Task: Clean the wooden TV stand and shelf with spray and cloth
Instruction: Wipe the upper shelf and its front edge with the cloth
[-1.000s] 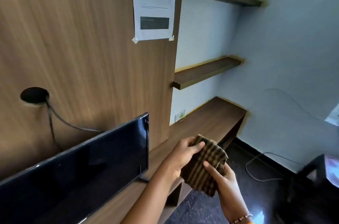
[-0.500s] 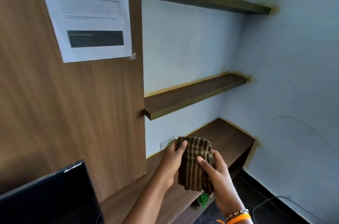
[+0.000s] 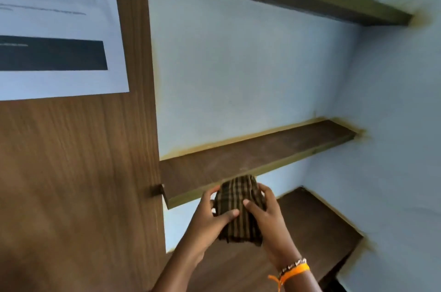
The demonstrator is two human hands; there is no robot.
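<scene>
The fingers of the left hand (image 3: 207,216) and right hand (image 3: 267,214) are curled round the folded striped cloth (image 3: 238,208), held between them just below the middle shelf (image 3: 250,160), so wiping seems imminent, and the cloth must be laid flat on it.

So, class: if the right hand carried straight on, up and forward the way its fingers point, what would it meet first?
Most likely the front edge of the lower shelf; the right hand, gripping the striped cloth, sits just below it, though depth is unclear.
</scene>
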